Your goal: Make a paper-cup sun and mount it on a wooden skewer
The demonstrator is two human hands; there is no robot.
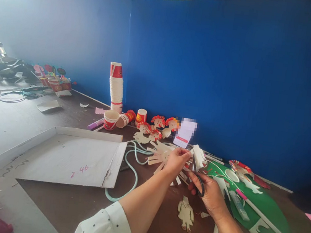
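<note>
In the head view my left hand (177,161) is closed in a pinch at the edge of a white paper piece (199,158). My right hand (210,193) grips black-handled scissors (200,186), whose blades point up toward that paper. Whether the blades are open is hard to make out. Just behind my left hand lies a cut-up paper cup (162,151) with its strips fanned out and a face drawn on the base. A flat paper body cutout (185,214) rests on the table below my hands.
A white cardboard tray (59,161) lies left, beside a pale green cord (135,175). Behind are stacked paper cups (116,91), red-haired paper figures (158,122) and a phone (184,134). Scraps and a glue stick cover a green sheet (271,214) at right. A blue partition (231,73) borders the table.
</note>
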